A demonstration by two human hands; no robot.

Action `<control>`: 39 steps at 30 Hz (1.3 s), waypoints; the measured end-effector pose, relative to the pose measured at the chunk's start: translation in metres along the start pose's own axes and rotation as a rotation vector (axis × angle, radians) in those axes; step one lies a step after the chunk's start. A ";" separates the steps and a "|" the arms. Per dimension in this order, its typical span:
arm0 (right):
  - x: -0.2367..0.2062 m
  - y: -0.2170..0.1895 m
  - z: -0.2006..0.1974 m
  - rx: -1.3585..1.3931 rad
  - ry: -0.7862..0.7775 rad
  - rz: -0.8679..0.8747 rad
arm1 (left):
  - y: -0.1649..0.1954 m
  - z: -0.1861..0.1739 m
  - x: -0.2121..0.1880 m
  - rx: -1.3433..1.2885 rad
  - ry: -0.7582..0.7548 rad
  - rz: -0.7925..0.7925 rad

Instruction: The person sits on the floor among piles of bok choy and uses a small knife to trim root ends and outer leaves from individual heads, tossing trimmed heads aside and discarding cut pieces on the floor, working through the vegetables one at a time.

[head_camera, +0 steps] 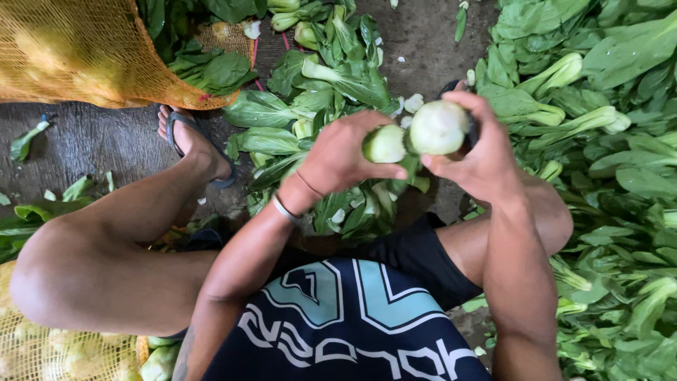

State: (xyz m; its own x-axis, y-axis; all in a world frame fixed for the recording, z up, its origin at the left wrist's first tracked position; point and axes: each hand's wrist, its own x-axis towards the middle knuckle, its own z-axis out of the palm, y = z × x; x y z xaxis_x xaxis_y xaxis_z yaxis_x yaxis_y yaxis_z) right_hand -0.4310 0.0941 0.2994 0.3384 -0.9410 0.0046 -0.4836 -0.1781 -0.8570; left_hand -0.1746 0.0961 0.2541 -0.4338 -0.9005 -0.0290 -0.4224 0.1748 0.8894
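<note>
Closest to the camera is the person's dark shirt (338, 324) with pale blue and white shapes across the chest, and at the bottom left corner lies a yellow mesh sack (49, 349) holding pale round vegetables. Both forearms reach forward over the lap from bent elbows. The left hand (338, 159), a thin band at its wrist, is curled with fingers wrapped around a bok choy head (385, 143), gripping its pale green base, leaves hanging below. The right hand (479, 159) is cupped from the right, fingers curved over a second bok choy (438, 127), whose round whitish cut stem end faces up; the two heads touch side by side between the hands. Below them a heap of trimmed greens (317, 106) lies on the dark wet floor (92, 141). A bare left foot in a dark sandal (194, 141) rests beside that heap. A large pile of bok choy (606, 141) fills the right side. Farthest, at the top left, an orange mesh bag (77, 49) bulges, more leaves at its mouth.
</note>
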 end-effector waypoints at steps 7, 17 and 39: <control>-0.001 -0.011 -0.010 0.636 -0.295 -0.021 | -0.013 -0.008 0.006 0.116 -0.050 0.303; 0.005 -0.031 0.008 -0.407 0.039 -0.172 | -0.025 0.011 0.008 -0.467 0.199 0.013; 0.004 -0.053 0.017 -0.895 -0.064 -0.263 | -0.031 0.040 -0.003 0.008 0.389 0.187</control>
State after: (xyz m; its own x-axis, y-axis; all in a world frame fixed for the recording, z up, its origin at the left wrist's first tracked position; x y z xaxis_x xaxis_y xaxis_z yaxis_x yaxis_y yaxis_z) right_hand -0.3909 0.1050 0.3364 0.5563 -0.8260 0.0909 -0.8178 -0.5636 -0.1161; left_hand -0.1921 0.1088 0.2085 -0.1718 -0.9356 0.3083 -0.3720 0.3514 0.8592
